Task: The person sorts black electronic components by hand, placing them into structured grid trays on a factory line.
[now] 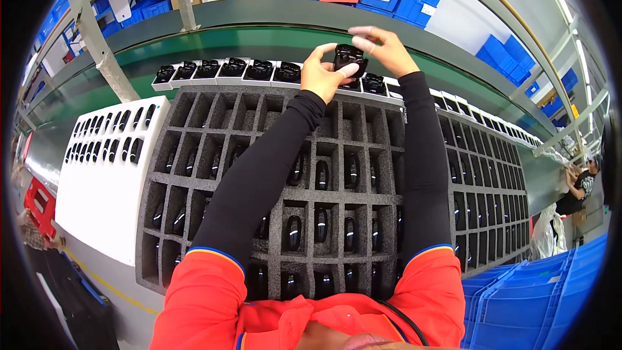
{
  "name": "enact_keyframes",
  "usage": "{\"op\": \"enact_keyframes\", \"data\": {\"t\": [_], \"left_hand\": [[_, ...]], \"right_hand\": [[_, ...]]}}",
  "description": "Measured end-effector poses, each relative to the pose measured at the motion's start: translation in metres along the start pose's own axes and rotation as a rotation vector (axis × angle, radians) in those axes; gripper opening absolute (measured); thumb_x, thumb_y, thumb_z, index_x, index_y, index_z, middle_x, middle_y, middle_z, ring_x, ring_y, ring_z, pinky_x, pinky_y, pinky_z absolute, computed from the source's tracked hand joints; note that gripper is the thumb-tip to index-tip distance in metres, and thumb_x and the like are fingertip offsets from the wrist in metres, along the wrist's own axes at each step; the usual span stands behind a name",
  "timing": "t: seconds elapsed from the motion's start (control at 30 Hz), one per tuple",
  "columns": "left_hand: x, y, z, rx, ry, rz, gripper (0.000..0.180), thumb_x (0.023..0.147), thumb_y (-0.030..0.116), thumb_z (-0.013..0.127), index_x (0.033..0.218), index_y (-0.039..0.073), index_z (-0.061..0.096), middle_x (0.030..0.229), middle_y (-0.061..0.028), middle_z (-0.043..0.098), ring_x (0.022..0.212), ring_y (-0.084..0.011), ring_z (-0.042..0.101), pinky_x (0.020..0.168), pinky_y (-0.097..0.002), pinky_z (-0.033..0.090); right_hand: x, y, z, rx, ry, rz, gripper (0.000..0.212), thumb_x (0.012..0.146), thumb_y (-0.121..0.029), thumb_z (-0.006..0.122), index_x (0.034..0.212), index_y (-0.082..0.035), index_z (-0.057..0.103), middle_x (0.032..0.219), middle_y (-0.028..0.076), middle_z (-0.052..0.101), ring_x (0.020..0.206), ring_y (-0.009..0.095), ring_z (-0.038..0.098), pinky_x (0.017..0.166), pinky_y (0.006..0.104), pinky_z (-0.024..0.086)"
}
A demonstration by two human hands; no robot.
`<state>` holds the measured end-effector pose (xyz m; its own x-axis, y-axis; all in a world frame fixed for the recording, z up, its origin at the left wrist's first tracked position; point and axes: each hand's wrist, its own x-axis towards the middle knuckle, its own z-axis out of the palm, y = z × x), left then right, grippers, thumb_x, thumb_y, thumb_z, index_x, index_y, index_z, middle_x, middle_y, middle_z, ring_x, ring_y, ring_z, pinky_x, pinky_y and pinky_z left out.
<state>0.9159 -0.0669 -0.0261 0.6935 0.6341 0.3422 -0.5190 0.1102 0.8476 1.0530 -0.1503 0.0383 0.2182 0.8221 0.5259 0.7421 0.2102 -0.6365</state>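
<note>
My left hand point(321, 76) is closed round a glossy black plastic part point(348, 58), its kind not clear, and holds it up over the far edge of a grey foam tray point(278, 185). Just right of and above that part is my right hand point(387, 50), fingers stretched out and not wrapped round it. Pale covers sit on some fingertips. Behind my hands runs a row of small white boxes point(259, 82), with similar black parts point(260, 70) in them. Many pockets of the foam tray hold slim, dark, rounded pieces point(322, 225).
A white foam board point(94, 201) with two rows of small black pieces lies left. Another grey foam tray point(483, 188) sits right. Beyond runs a green conveyor belt point(272, 42). Blue bins point(518, 304) stand lower right; a metal post point(97, 39) rises far left. Another person point(578, 185) works far right.
</note>
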Motion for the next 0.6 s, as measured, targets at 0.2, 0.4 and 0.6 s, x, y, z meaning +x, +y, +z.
{"op": "enact_keyframes", "data": {"t": [0.2, 0.4, 0.6], "left_hand": [[-0.025, 0.0, 0.009, 0.787, -0.274, 0.095, 0.082, 0.059, 0.022, 0.082, 0.127, 0.005, 0.038, 0.106, -0.02, 0.059, 0.081, -0.0204, 0.062, 0.073, -0.0317, 0.051], [-0.062, 0.012, 0.042, 1.38, -1.2, -0.042, 0.047, 0.05, 0.037, 0.083, 0.079, 0.007, 0.061, 0.106, -0.0101, 0.055, 0.111, -0.0335, 0.044, 0.088, -0.0468, 0.038], [-0.064, 0.023, 0.052, 1.586, -1.093, 0.138, 0.054, 0.048, 0.042, 0.082, 0.084, 0.007, 0.062, 0.12, -0.0092, 0.048, 0.119, -0.0331, 0.035, 0.092, -0.0535, 0.031]], "right_hand": [[-0.018, 0.055, -0.029, -0.331, 0.044, 0.169, 0.027, 0.08, -0.021, 0.061, 0.096, 0.0, 0.064, 0.091, 0.016, 0.065, 0.085, 0.023, 0.062, 0.075, 0.0324, 0.047], [-0.062, 0.167, -0.046, -0.869, 0.217, 0.526, 0.019, 0.076, -0.02, 0.06, 0.089, -0.008, 0.065, 0.091, 0.015, 0.064, 0.09, 0.032, 0.06, 0.079, 0.0399, 0.047], [-0.065, 0.199, -0.041, -0.76, 0.069, 0.611, 0.03, 0.073, -0.019, 0.062, 0.101, -0.01, 0.065, 0.098, 0.018, 0.063, 0.09, 0.033, 0.06, 0.086, 0.038, 0.046]]}}
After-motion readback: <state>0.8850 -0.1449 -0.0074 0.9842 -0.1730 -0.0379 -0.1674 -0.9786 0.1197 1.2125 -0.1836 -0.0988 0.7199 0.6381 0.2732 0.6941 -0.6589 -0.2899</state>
